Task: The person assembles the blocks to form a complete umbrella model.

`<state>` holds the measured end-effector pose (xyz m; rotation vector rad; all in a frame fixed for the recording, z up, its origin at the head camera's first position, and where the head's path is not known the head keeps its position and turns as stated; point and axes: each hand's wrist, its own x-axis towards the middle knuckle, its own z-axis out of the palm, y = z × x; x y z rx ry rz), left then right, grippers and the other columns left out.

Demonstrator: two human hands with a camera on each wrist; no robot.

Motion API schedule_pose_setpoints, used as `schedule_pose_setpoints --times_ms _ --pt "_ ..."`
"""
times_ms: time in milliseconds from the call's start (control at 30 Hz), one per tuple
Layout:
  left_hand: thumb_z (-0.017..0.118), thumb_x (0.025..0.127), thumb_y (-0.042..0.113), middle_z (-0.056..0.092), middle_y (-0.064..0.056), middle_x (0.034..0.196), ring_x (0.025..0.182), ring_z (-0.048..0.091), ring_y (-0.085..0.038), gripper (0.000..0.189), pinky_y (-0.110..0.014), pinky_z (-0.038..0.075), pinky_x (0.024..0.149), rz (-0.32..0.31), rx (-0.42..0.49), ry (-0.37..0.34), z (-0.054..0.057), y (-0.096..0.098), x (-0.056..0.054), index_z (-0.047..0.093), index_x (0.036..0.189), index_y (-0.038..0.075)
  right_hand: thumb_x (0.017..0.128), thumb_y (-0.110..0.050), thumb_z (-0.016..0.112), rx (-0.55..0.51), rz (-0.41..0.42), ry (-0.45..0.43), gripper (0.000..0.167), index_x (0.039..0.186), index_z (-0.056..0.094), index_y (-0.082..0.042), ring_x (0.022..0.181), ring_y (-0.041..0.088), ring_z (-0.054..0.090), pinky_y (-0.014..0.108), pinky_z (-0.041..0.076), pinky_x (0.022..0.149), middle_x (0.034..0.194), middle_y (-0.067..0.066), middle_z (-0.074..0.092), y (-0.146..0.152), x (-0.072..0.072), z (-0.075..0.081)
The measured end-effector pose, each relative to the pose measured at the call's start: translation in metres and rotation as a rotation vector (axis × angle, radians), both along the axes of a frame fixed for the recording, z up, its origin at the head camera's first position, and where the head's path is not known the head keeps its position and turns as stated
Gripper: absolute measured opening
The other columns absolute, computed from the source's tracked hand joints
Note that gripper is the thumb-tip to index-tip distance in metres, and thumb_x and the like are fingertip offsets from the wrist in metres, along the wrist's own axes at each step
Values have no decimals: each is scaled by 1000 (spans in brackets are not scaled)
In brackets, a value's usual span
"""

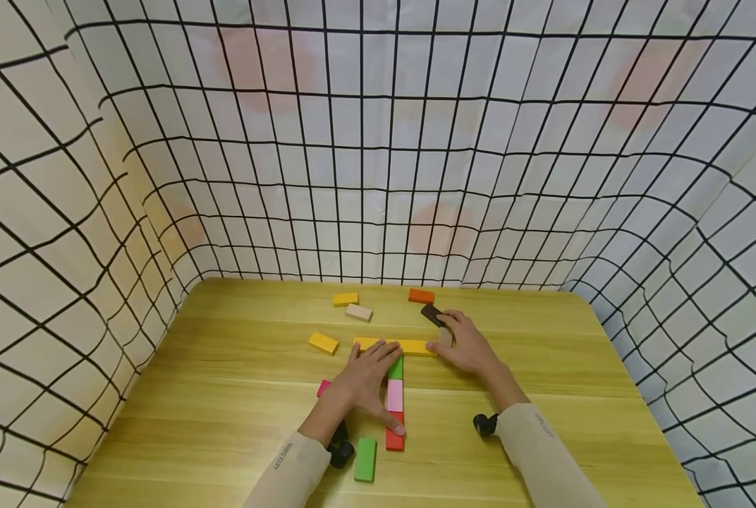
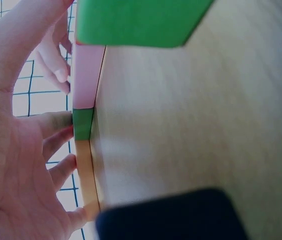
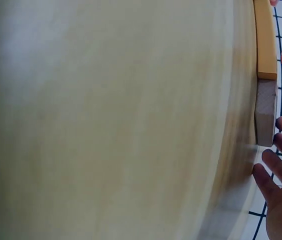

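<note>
Spanning the block T (image 1: 395, 395), L hand (image 1: 367, 382) lies spread wide, fingertips at the yellow row (image 1: 418, 347), thumb over the red block (image 1: 394, 442), prob. to hold the joins straight. R hand (image 1: 471, 347) is loosely spread by the grey block (image 1: 445, 336) at the row's end, maybe to square it up; can't tell if they touch. Black block (image 1: 431, 315) is just past it, nr R fingertips.

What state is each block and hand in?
Left hand: fingers spread
Right hand: at greyish block
Greyish block: abutting yellow row
Yellow row: partly covered
Column's green block: partly covered
Pink block: in line
Red block: partly covered
Black block: diagonal
Orange block: flat
Beige block: flat
Loose yellow blocks: flat
Near green block: flat
Magenta block: partly hidden
</note>
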<state>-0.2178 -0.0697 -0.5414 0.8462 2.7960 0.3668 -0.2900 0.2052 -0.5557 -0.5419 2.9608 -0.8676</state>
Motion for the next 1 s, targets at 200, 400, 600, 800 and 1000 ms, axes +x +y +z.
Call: schedule_pose_setpoints --times_ms 200,400,600,800,1000 --pt "78 51 90 18 5 173 161 14 -25 145 -66 8 126 1 1 8 -1 1 0 21 166 22 93 -52 69 32 -14 -2 81 154 45 -5 145 42 41 64 39 114 161 18 38 -2 0 -1" --pt "77 50 91 19 5 173 161 14 -25 146 -66 9 126 4 1 17 0 0 0 21 166 22 93 -52 71 28 -25 11 81 154 46 -6 141 42 45 62 42 111 159 18 41 -5 0 -2" --pt "77 50 91 19 6 173 161 14 -24 146 -66 9 126 5 -1 11 1 -1 0 22 166 22 94 -50 69 20 -19 22 77 154 47 -6 139 41 47 61 43 111 157 18 43 -6 1 -5" --pt "78 51 90 20 4 173 161 15 -26 146 -66 9 126 3 11 9 1 0 0 23 166 21 95 -49 69 12 -19 36 76 153 48 -4 139 43 46 63 41 113 156 20 43 -4 1 -6" --pt "79 50 89 20 4 173 161 15 -26 146 -67 9 126 6 11 8 1 0 1 23 166 21 96 -49 67 1 -21 33 75 153 48 -4 141 43 45 63 40 114 157 20 42 -4 1 -7"
